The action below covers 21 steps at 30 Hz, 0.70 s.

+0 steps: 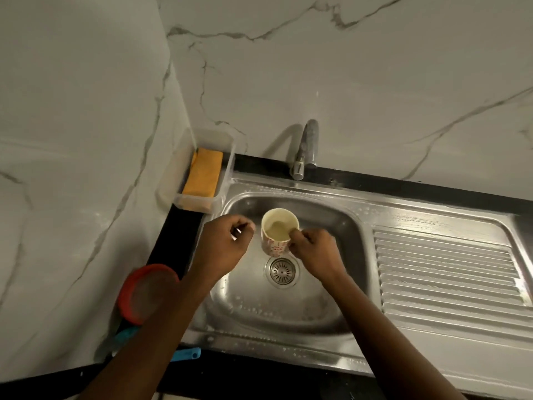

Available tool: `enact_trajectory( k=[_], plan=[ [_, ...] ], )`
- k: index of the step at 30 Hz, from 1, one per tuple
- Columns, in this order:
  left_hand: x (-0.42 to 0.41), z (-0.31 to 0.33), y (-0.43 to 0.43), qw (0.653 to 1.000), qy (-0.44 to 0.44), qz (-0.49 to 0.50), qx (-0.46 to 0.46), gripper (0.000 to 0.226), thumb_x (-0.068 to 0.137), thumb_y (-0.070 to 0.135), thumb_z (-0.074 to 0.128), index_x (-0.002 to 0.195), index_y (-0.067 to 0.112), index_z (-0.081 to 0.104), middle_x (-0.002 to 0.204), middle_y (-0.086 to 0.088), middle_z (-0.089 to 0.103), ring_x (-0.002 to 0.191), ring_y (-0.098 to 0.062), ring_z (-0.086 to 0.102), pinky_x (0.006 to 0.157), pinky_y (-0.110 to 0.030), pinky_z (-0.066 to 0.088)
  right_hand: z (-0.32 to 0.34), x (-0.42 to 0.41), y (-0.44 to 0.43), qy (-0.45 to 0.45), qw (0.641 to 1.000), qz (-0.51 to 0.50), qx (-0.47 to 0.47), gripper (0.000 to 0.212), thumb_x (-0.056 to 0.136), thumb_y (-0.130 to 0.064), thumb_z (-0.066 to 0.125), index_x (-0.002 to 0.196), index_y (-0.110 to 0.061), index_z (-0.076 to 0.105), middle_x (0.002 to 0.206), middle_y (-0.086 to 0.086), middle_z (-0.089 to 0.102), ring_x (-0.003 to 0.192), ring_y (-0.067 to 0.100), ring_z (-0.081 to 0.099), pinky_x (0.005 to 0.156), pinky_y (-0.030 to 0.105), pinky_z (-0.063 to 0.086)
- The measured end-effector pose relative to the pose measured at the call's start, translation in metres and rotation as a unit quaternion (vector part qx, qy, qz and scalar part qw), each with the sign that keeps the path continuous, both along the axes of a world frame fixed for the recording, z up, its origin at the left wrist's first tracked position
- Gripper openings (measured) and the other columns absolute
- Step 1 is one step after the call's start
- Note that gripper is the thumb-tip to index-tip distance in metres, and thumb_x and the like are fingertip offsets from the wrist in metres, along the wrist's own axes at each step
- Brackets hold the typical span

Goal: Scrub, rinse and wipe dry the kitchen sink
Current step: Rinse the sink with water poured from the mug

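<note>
The right hand gripped a small cup at its near rim. The thumb hooked inside the rim and the fingers curled round the outside. The cup was white with a red pattern and sat upright, and something pale and cloudy showed at its bottom. It was held over the basin of the steel sink, just behind the round drain strainer.

The left hand hovered just left of the cup with its fingers curled in. Small bright glints showed at the fingers, but it could not be told whether the hand held anything.

Water droplets dotted the basin floor and the sink's rim. A ribbed draining board ran off to the right of the basin.

A chrome tap stood behind the basin on a black counter, its spout pointing down at the sink's back edge. A clear plastic tub sat in the back left corner and held a folded yellow cloth.

A round container with a red rim sat left of the sink, partly behind the left forearm. A blue object lay nearer the front edge. Pale marble-patterned walls rose behind the counter and to its left.
</note>
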<state>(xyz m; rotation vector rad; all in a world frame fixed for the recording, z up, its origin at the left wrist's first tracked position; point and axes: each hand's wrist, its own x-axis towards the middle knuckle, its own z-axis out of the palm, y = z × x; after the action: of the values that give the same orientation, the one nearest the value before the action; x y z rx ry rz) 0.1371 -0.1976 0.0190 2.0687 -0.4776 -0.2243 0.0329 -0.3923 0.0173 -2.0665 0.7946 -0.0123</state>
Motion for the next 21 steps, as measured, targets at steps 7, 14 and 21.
enact_trajectory(
  k=[7, 14, 21],
  plan=[
    [0.047, -0.015, -0.093, 0.981, -0.125, -0.129, 0.077, 0.036, 0.103, 0.016, 0.055, 0.138, 0.019, 0.065, 0.14, -0.001, 0.064, 0.123, -0.021, 0.062, 0.103, -0.04, 0.053, 0.007, -0.014, -0.034, -0.037, 0.996, -0.073, -0.032, 0.044, 0.098, -0.037, 0.057, 0.062, -0.018, 0.072, 0.063, -0.002, 0.072, 0.061, 0.012, 0.067, 0.06, 0.031, 0.05],
    [0.097, -0.018, -0.148, 0.889, -0.24, -0.263, 0.29, 0.069, 0.103, 0.01, 0.054, 0.164, 0.023, 0.025, 0.171, 0.002, 0.025, 0.132, -0.033, 0.043, 0.09, -0.045, 0.052, 0.006, -0.007, -0.044, -0.048, 0.994, -0.089, -0.037, 0.048, 0.098, -0.042, 0.057, 0.063, -0.01, 0.068, 0.061, 0.006, 0.068, 0.05, 0.011, 0.054, 0.053, 0.031, 0.043],
    [0.11, -0.009, -0.16, 0.83, -0.345, -0.267, 0.349, 0.062, 0.099, 0.019, 0.066, 0.155, 0.021, 0.041, 0.155, -0.004, 0.048, 0.13, -0.03, 0.047, 0.091, -0.044, 0.05, 0.006, 0.002, -0.047, -0.043, 0.995, -0.088, -0.031, 0.06, 0.093, -0.057, 0.05, 0.07, -0.005, 0.07, 0.068, 0.01, 0.071, 0.061, 0.029, 0.065, 0.056, 0.033, 0.047]
  ],
)
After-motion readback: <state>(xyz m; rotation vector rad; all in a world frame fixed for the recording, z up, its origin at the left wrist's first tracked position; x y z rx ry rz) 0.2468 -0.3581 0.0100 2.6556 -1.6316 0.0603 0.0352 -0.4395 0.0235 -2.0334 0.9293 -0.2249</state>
